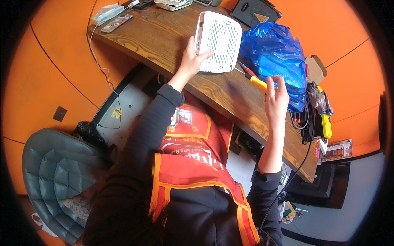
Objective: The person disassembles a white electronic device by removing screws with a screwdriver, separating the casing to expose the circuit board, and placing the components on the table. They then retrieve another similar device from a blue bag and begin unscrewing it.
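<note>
A white box-shaped electronic device [220, 41], with rows of vent slots on its face and ports along one side, is tilted up above the wooden table. My left hand [191, 61] grips its lower left edge, thumb across the vented face. My right hand [277, 98] has its fingers closed around the end of a yellow-handled screwdriver [257, 83]. Its thin shaft points at the device's lower right corner; I cannot tell whether the tip touches. Another slim red and dark tool [245, 68] lies beside the shaft, partly against a blue plastic bag [273, 49].
The wooden table [164, 37] runs diagonally across the view. A black case [256, 12] and an open cardboard box [316, 69] sit behind the bag. At right are a yellow tool [326, 125] and cables. A power strip [116, 23] lies far left; a green padded chair [61, 176] stands below.
</note>
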### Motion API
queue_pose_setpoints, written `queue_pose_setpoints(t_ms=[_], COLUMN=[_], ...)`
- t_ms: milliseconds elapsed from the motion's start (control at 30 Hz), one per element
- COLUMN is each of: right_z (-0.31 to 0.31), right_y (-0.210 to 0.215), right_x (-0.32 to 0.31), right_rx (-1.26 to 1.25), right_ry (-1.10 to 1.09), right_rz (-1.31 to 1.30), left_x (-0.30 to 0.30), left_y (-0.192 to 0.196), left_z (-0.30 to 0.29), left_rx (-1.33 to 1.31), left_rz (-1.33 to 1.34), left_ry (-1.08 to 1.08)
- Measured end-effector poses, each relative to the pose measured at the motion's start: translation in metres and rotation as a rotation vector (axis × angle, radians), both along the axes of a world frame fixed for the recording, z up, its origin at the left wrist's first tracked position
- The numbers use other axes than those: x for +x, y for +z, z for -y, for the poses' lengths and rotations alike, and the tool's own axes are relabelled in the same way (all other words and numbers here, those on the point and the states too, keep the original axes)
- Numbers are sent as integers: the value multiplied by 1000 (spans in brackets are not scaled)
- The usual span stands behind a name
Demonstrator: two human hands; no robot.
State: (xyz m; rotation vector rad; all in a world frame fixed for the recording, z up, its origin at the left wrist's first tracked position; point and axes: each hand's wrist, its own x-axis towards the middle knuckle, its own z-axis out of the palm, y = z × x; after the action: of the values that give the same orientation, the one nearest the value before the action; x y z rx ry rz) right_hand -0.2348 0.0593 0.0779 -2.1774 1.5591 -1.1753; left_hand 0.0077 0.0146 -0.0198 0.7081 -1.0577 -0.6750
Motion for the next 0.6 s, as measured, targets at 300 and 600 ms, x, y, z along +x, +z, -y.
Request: queue_pose_setpoints(t_ms=[300,600], right_z=[-6,-3], right_y=[0,-7], right_x=[-1,-6], right_rx=[42,-208], right_ry=[114,81], right_rz=[101,-60], left_x=[0,0], left_y=[0,-3], left_z=[-1,4], left_rx=[-26,-72], left_rz=[-59,20], left_ry=[-39,85])
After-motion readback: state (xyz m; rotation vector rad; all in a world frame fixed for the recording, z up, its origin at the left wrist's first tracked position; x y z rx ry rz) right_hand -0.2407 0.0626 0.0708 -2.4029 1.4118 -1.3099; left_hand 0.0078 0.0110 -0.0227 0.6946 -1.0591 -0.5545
